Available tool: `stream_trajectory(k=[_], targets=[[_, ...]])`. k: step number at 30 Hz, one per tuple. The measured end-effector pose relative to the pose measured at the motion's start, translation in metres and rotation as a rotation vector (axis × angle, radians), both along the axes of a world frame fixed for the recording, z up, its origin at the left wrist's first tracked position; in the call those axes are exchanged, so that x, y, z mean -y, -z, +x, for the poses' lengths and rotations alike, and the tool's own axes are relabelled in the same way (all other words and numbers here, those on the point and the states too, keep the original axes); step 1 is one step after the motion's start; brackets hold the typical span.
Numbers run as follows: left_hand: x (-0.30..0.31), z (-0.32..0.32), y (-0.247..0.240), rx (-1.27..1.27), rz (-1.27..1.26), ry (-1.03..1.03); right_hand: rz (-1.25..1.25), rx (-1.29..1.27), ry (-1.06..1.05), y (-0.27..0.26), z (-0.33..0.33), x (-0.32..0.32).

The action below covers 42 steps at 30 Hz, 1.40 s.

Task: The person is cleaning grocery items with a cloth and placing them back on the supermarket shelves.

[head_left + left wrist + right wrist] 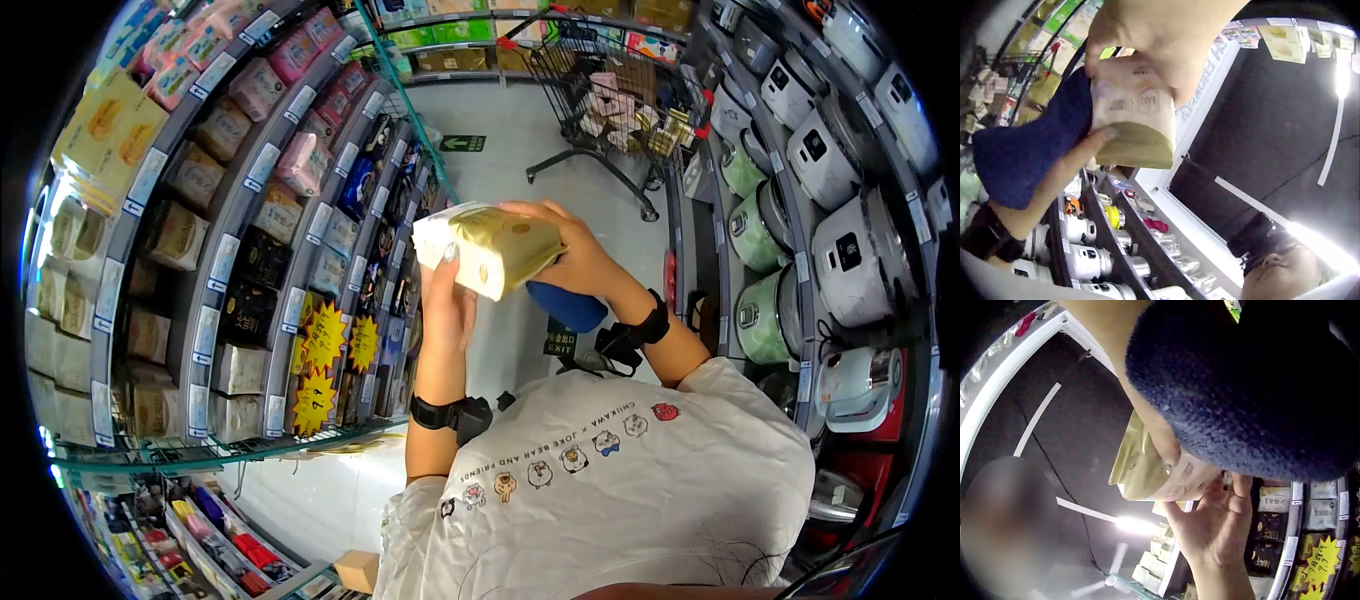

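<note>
A cream and gold soft pack of tissues (pixel 490 250) is held up in front of the chest, between both hands. My left hand (pixel 448 305) grips its near left end, the thumb lying on the cream face. From the other side, my right hand (pixel 578 250) holds the gold end; its thumb presses on the pack (pixel 1135 109) in the left wrist view. A dark blue fuzzy cloth (pixel 568 305) hangs under the right hand. In the right wrist view this cloth (pixel 1241 406) covers much of the right hand, and the left palm (pixel 1213 525) faces up below the pack.
Shelves of tissue packs (pixel 260 210) with yellow price stars (pixel 322 335) line the left side. Rice cookers (pixel 845 245) fill the shelf at right. A loaded shopping cart (pixel 600 150) stands ahead on the grey floor (pixel 480 110).
</note>
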<state>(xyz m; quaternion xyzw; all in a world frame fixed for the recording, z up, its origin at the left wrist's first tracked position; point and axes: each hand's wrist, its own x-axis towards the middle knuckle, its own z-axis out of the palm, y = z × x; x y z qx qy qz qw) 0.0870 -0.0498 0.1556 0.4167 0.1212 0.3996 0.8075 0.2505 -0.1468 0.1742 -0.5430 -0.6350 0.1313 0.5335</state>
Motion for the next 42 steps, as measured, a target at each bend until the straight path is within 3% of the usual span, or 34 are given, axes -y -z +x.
stream_trajectory(k=[3,4,6,7,10,14,16,20,26,29,32,38,42], targets=[[-0.005,0.003,0.005,-0.105,0.254,-0.108,0.054,-0.143,-0.066,0.013,0.018,-0.006],[-0.006,0.006,0.001,-0.108,0.437,-0.227,0.071,-0.187,-0.091,0.018,0.021,-0.007],[0.000,0.005,-0.011,-0.075,0.492,-0.193,-0.102,-0.480,-0.127,0.011,0.020,0.003],[-0.002,0.002,-0.009,-0.132,0.491,-0.183,-0.189,-0.626,-0.147,0.006,0.019,0.006],[-0.008,-0.006,0.000,-0.252,0.450,-0.197,-0.390,-0.646,-0.157,0.003,0.025,0.004],[-0.008,0.001,0.001,-0.236,0.297,-0.253,-0.356,-0.735,-0.143,0.012,0.023,0.001],[-0.002,0.001,-0.004,-0.191,0.131,-0.208,-0.296,-0.590,-0.101,0.018,0.022,-0.002],[0.007,0.006,-0.011,-0.166,0.108,-0.215,-0.231,-0.478,-0.025,0.012,0.013,-0.003],[0.003,-0.006,-0.001,-0.294,0.310,-0.184,-0.148,-0.450,0.067,0.016,0.014,-0.004],[0.000,-0.009,0.005,-0.199,0.285,-0.141,-0.115,-0.405,0.037,0.023,0.020,-0.004],[0.002,-0.008,-0.001,0.129,-0.051,0.112,-0.033,-0.589,-0.076,0.011,0.009,0.005],[0.012,-0.005,-0.004,0.145,-0.237,0.335,0.053,-0.535,-0.144,0.008,0.001,0.016],[0.011,-0.003,0.002,0.097,-0.212,0.456,0.075,-0.442,0.015,-0.001,-0.002,0.020]])
